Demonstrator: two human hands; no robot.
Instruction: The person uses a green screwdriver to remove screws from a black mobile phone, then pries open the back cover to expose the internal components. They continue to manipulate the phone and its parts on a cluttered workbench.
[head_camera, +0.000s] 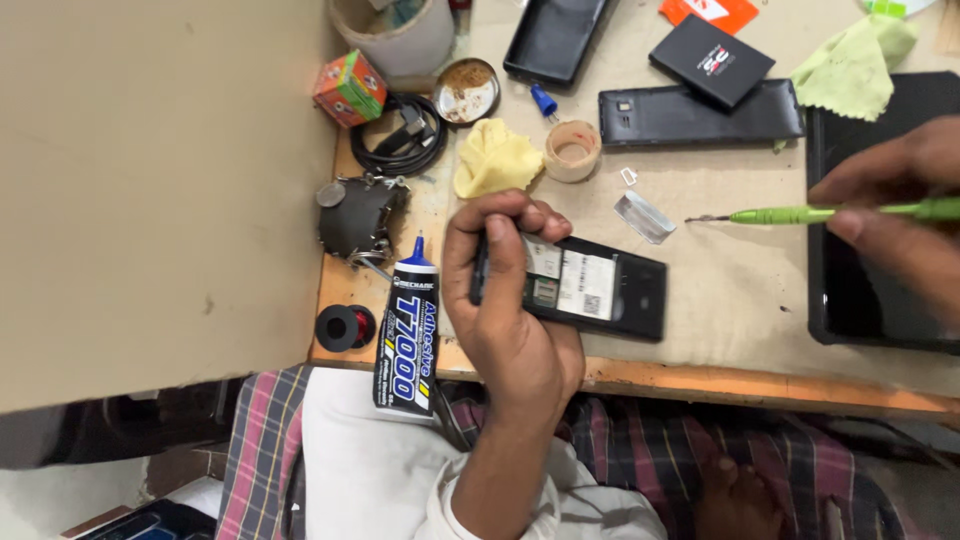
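Observation:
My left hand grips the left end of a black phone that lies face down with its back cover off and its labelled insides showing. The phone rests near the front edge of the workbench. My right hand holds a green screwdriver level, its thin tip pointing left and hovering above the bench to the upper right of the phone. A small metal shield piece lies between the tip and the phone.
A black tube of adhesive lies left of the phone, beside a black spool and a dark round device. Behind are a yellow cloth, tape roll, phone back cover, black box, green cloth and a tablet.

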